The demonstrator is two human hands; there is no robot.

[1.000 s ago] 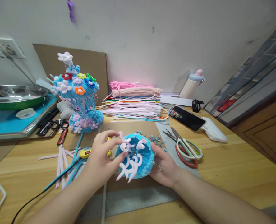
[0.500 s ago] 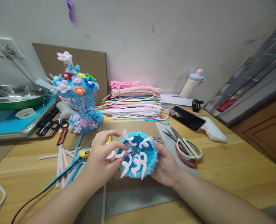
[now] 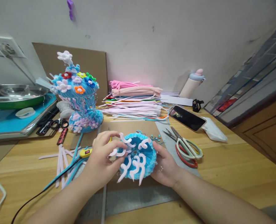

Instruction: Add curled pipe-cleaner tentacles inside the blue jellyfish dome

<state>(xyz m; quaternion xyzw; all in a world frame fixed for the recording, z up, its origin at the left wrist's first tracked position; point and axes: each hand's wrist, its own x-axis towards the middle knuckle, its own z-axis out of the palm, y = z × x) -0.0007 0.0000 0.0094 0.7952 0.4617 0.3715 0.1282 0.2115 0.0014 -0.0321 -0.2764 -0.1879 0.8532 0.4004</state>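
A blue pipe-cleaner dome (image 3: pixel 149 155), hollow side toward me, rests in my right hand (image 3: pixel 165 166), whose fingers curl round its right edge. Several curled pale pink pipe cleaners stand out from its inside. My left hand (image 3: pixel 106 152) is at the dome's left side, thumb and fingers pinching a curled pale pipe cleaner (image 3: pixel 119 153) against the inner wall. Whether that strand is attached cannot be seen. Small beads dangle near the right palm. Partly behind my left hand lies a yellow corded tool (image 3: pixel 85 152) with a red switch.
A finished-looking blue pipe-cleaner jellyfish (image 3: pixel 75 88) with flowers stands at left. Bundled pipe cleaners (image 3: pixel 135 102) lie along the wall. At right are scissors (image 3: pixel 186 147), a phone (image 3: pixel 188 117) and a bottle (image 3: pixel 191 84). Loose pale strips (image 3: pixel 61 165) and a black cord lie left.
The dome has tilted slightly in my hands, and its lower curls now hang a little lower and further left. My left hand keeps its pinch at the left side.
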